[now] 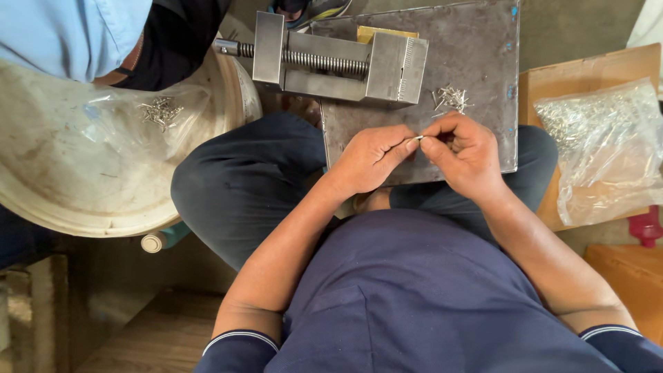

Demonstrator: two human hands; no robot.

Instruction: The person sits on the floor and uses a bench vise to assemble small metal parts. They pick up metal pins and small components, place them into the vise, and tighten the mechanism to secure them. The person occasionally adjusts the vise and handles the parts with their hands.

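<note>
Two bare hands meet over the near edge of a grey, scuffed steel plate (476, 55) that lies across the person's lap. The left hand (369, 157) and the right hand (464, 153) each pinch one end of a small silvery metal pin (416, 139) between thumb and forefinger, so the pin sits between the fingertips, just above the plate's near edge.

On the plate, just beyond the right hand, lies a small loose heap of silvery pins (450, 99). At the plate's far left stands a grey steel machine vise (338, 61) with a threaded screw; its left end overhangs the plate's left edge, and a tan block (383, 32) shows behind it.

Right of the plate, a clear plastic bag full of the same silvery pins (601, 148) rests on a brown cardboard sheet (587, 69), close to the plate's right edge. A red plastic object (648, 228) sits near the bag's lower corner. Left of the plate, well apart from it, a round cream-coloured tub (83, 193) holds a crumpled clear plastic bag (148, 117) with a few pins inside. Another person's light blue sleeve (76, 31) reaches over the tub's far rim.

Bare plate surface stays open between the vise and the right edge.
</note>
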